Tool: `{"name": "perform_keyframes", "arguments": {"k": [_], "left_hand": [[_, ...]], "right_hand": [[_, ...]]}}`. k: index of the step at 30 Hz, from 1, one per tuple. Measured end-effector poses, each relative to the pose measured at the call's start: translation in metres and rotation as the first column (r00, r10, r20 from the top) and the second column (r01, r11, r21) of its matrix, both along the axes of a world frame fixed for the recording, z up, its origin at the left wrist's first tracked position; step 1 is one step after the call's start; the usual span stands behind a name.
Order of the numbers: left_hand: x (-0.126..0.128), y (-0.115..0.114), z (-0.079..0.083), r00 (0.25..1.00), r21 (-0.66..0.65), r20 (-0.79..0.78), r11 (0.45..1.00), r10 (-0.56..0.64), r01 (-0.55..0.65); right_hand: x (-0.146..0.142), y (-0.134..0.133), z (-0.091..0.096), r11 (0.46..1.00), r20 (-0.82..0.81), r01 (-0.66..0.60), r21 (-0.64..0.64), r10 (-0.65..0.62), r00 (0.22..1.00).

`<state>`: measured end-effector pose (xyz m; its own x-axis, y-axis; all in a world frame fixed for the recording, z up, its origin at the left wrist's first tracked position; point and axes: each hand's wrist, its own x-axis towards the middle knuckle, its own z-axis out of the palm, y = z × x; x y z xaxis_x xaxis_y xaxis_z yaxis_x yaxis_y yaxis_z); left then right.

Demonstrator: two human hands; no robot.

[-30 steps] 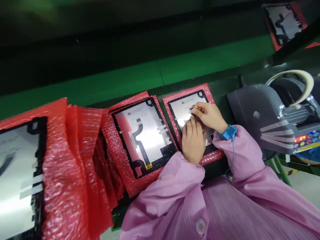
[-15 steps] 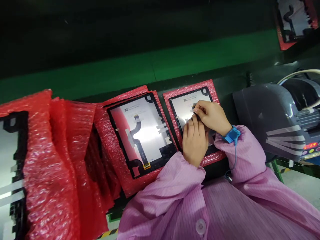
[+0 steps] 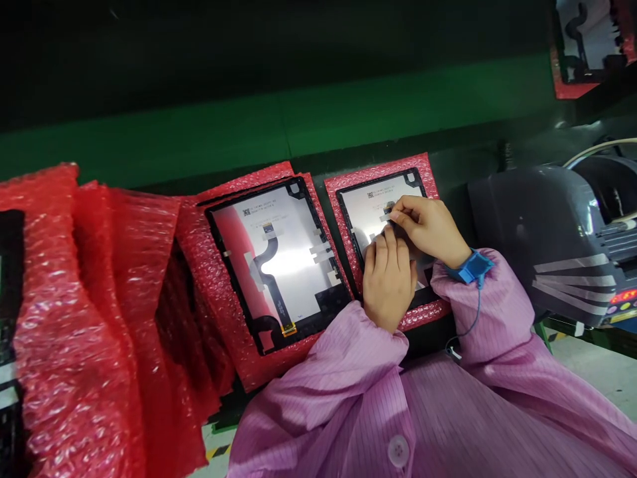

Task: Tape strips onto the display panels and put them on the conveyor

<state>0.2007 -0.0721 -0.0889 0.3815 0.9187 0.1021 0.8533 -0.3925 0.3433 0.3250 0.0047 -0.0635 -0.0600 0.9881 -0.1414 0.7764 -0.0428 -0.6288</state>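
Observation:
The display panel [image 3: 359, 206], silver-backed with a black frame, lies on red bubble wrap [image 3: 331, 192]. My left hand [image 3: 389, 282] rests flat on it, fingers stretched out side by side over its lower middle. Just above, my right hand [image 3: 432, 229] has thumb and forefinger pinched together at the small dark connector [image 3: 390, 207], where a bit of pale tape shows. What the pinch holds, if anything, is too small to make out. To the left lies a second display panel [image 3: 298, 285] with a curved black ribbon cable [image 3: 277, 292] taped along its back.
Several layers of red bubble wrap [image 3: 94, 318] hang at the left, by another dark-framed panel [image 3: 10, 279]. A grey machine [image 3: 537, 226] with tape strips stands at the right. Farther back is another panel [image 3: 592, 40]. A blue wrist strap [image 3: 475, 267] with a cord circles my right wrist.
The view has shifted slightly. My right hand has edged a little right and up, still pinched at the connector. My left hand stays flat on the panel.

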Motion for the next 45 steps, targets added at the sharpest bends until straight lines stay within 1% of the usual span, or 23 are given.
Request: {"name": "perform_keyframes", "arguments": {"k": [3,10,14,17,22,24,25,28,30,32,33,34,35,37,40,43,45], "left_hand": [[0.0,0.0,0.0,1.0,0.017,-0.003,1.0,0.008,-0.008],[0.001,0.0,-0.002,1.0,0.003,0.025,1.0,0.018,-0.018],[0.0,0.003,0.001,0.999,-0.034,0.02,0.999,0.033,-0.033],[0.0,0.004,0.003,1.0,-0.057,-0.006,0.998,0.018,-0.019],[0.001,0.003,0.003,1.0,-0.077,0.002,0.997,0.021,-0.021],[0.002,0.003,0.001,1.0,-0.071,0.008,0.997,0.026,-0.025],[0.002,0.003,0.001,1.0,-0.07,0.013,0.997,0.028,-0.027],[0.003,0.005,0.0,0.999,-0.094,0.032,0.995,0.032,-0.029],[0.002,0.005,0.002,0.998,-0.123,0.052,0.992,0.03,-0.023],[0.001,0.003,0.005,0.995,-0.131,0.086,0.991,0.043,-0.032],[-0.001,0.0,0.006,0.992,-0.128,0.106,0.99,0.072,-0.058],[-0.002,-0.004,0.007,0.985,-0.127,0.127,0.987,0.113,-0.097],[-0.003,-0.008,0.008,0.976,-0.13,0.148,0.981,0.162,-0.143],[-0.005,-0.017,0.006,0.951,-0.155,0.188,0.964,0.245,-0.217],[-0.007,-0.024,-0.001,0.929,-0.194,0.249,0.954,0.275,-0.23],[-0.007,-0.025,-0.008,0.91,-0.198,0.317,0.957,0.268,-0.213],[-0.008,-0.023,-0.012,0.888,-0.196,0.373,0.958,0.268,-0.207]], "right_hand": [[-0.003,0.0,-0.002,1.0,0.073,-0.001,0.023,-0.001,0.997],[-0.009,-0.003,-0.003,0.997,0.197,-0.024,0.074,0.009,0.98],[-0.011,-0.003,0.0,0.998,0.242,-0.034,0.049,0.021,0.97],[-0.013,-0.003,0.004,0.999,0.28,-0.045,0.011,0.04,0.959],[-0.018,-0.004,0.015,0.999,0.41,-0.039,-0.024,0.046,0.911],[-0.019,-0.003,0.018,0.999,0.474,-0.003,-0.037,0.021,0.88],[-0.018,-0.002,0.019,0.998,0.504,0.034,-0.047,-0.006,0.863],[-0.006,-0.002,0.017,0.98,0.55,0.19,-0.064,-0.124,0.826],[0.008,-0.004,0.01,0.958,0.527,0.285,0.011,-0.248,0.813],[0.022,-0.01,0.001,0.925,0.462,0.348,0.149,-0.377,0.803],[0.027,-0.012,-0.004,0.907,0.423,0.367,0.207,-0.421,0.802],[0.031,-0.015,-0.008,0.896,0.386,0.376,0.237,-0.442,0.81],[0.034,-0.016,-0.012,0.893,0.349,0.384,0.237,-0.447,0.824],[0.036,-0.016,-0.015,0.901,0.263,0.399,0.17,-0.432,0.863],[0.036,-0.008,-0.015,0.906,0.104,0.423,0.007,-0.421,0.901],[0.037,0.0,-0.012,0.895,-0.072,0.431,-0.117,-0.44,0.895],[0.038,0.002,-0.01,0.897,-0.204,0.414,-0.155,-0.439,0.875]]}}
